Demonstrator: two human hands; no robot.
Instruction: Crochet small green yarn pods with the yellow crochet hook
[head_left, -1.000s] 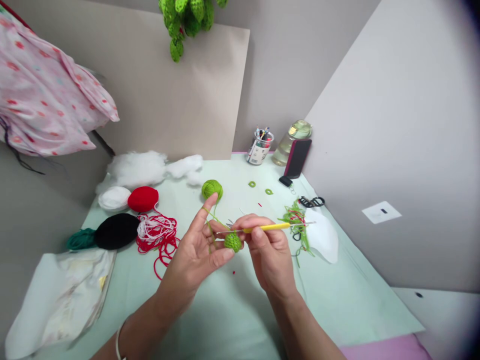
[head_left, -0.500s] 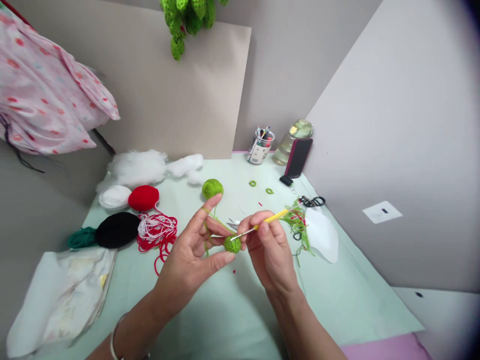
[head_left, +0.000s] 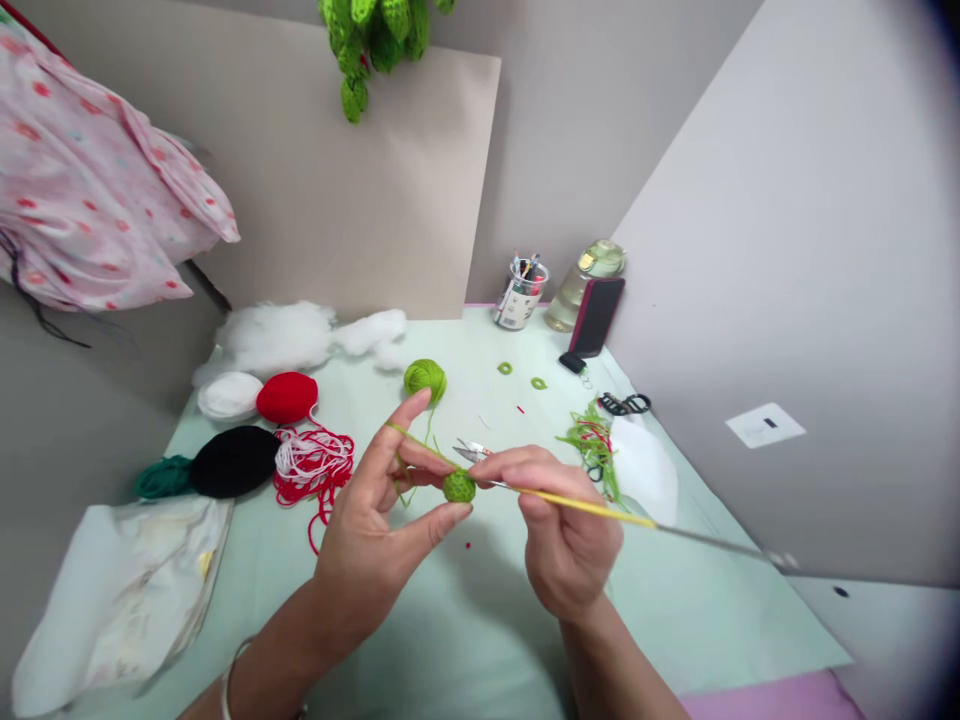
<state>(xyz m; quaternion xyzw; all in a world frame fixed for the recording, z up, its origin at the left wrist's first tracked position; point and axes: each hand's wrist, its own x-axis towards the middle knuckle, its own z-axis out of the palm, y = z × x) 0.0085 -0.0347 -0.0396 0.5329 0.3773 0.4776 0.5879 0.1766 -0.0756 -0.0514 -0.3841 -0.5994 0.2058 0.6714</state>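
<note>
In the head view, taking the small round green crochet piece [head_left: 459, 488] as the centre of the clock, the left hand [head_left: 375, 530] comes in from 7 o'clock and pinches that piece over the table [head_left: 480, 640] between its thumb and a bent finger, the index finger raised, with a strand of green yarn [head_left: 421, 440] running from that finger to the piece. The right hand [head_left: 574, 535], from about 4 o'clock, grips the yellow handle of a crochet hook [head_left: 589, 507]; one metal end meets the piece, the other points out towards 4 o'clock and is blurred. Whether the right fingertips touch the crochet piece, I cannot tell. Just beyond it, near 12 o'clock, lie scissors [head_left: 472, 452], partly hidden by the right hand. A green yarn ball [head_left: 425, 380] sits at 11 o'clock, two small green rings [head_left: 538, 384] at 1, and a pen cup [head_left: 514, 305] farther out at 1. Between 1 and 2 stand a bottle [head_left: 566, 302] and a phone [head_left: 598, 318]. Yarn scraps [head_left: 589, 435] lie between 2 and 3. Towards 9 are a black yarn ball [head_left: 235, 462] and loose red and white strands [head_left: 319, 465]; a red yarn ball [head_left: 287, 398] rests between 9 and 10, white stuffing [head_left: 277, 338] at 10.
</note>
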